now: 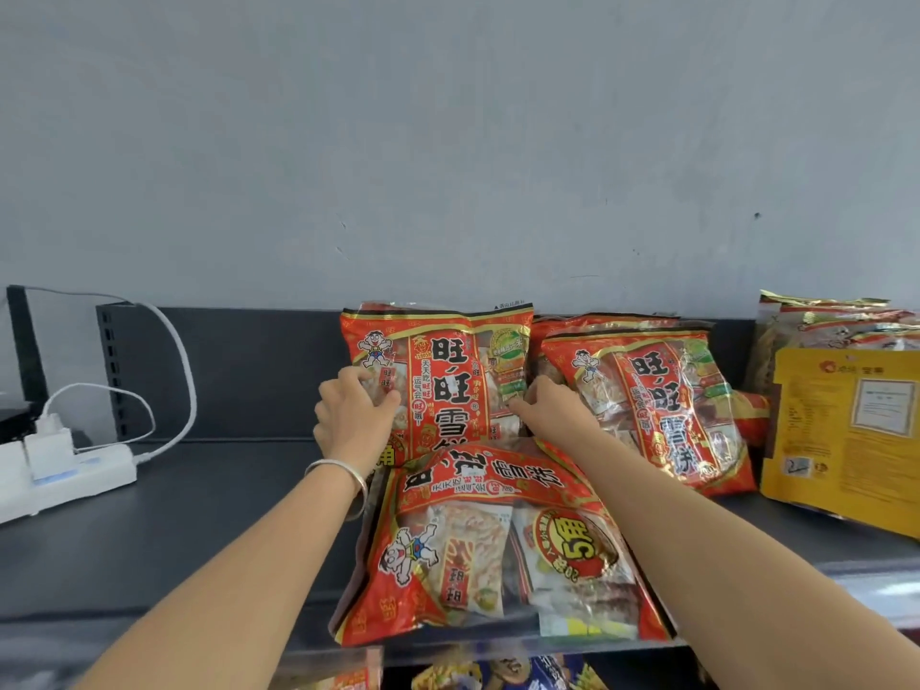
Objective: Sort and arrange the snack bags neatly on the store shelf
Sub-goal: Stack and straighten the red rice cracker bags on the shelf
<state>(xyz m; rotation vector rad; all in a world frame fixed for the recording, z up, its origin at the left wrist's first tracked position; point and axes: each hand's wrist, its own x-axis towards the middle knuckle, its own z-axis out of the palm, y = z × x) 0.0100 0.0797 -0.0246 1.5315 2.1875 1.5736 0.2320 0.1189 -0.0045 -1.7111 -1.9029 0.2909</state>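
So the upright red bag (438,376) is standing on the dark shelf (199,515), its back against the rear panel, and both hands are on it. The left hand (356,415) has its fingers curled round the bag's left edge, and the right hand (547,410) is gripping its right edge. There's a silver bracelet (338,478) on the left wrist.

Right in front of the upright bag, touching its bottom, a flat red bag (498,550) lies face up and reaches the shelf's front lip. Just to the right of the upright bag, more leaning red bags (657,400) of the same kind are tilted back. Further right is a yellow pack (846,430). Well off to the left of the upright bag sits a white power strip (64,470) with cables plugged in.
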